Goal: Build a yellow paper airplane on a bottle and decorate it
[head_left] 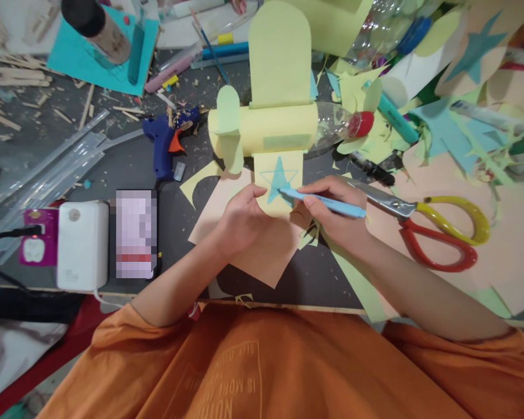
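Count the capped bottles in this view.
3: a black-capped bottle at upper left, a red-capped clear bottle sticking out of the yellow paper roll, and a blue-capped clear bottle at upper right. Others may be hidden.

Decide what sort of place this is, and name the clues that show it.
Probably a craft worktable: a blue glue gun, large scissors and cut paper scraps lie around a paper-wrapped plastic bottle.

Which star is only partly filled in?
The star on the near yellow flap, under the blue pen in the right hand: its side points are bare outline. The upper-right star is solid teal.
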`<action>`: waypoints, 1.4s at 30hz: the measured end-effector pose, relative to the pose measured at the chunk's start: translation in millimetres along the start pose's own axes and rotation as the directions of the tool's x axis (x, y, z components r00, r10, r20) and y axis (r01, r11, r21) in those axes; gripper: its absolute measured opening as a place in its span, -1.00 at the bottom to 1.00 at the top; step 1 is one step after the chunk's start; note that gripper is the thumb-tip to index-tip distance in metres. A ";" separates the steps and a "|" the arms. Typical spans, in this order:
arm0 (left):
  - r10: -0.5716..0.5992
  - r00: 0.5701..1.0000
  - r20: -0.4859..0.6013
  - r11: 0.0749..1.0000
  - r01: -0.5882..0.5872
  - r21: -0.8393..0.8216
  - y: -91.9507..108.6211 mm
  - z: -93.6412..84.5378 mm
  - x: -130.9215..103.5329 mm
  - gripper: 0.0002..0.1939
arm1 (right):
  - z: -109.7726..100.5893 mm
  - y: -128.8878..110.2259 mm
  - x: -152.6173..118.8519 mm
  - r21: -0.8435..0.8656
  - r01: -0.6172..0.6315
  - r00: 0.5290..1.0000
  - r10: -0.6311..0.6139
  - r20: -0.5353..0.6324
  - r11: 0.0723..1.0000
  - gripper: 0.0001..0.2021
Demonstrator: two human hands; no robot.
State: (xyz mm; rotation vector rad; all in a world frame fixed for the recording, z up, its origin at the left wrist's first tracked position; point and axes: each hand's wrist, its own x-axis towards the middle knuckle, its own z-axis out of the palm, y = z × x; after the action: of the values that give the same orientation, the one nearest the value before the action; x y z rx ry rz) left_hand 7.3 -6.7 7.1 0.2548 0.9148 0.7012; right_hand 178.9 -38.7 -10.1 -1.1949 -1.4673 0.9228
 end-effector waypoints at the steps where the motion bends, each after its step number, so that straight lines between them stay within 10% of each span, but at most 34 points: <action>1: 0.000 1.000 -0.007 1.000 0.000 -0.003 0.4 0.9 -0.1 -0.72 | 0.0 1.2 -0.3 0.016 -0.006 1.000 0.007 -0.029 1.000 -0.90; 42: 0.099 0.994 0.049 0.992 -0.102 0.070 -3.7 -3.5 -0.9 -0.72 | -3.0 14.9 6.3 0.012 -0.125 0.987 0.126 -0.103 0.992 -0.81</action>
State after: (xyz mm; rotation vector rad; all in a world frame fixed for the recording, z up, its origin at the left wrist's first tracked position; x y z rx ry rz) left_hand 5.7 -10.4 3.8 0.3825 0.8894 0.7529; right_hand 184.9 -29.3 -22.2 -1.3239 -1.3186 0.9347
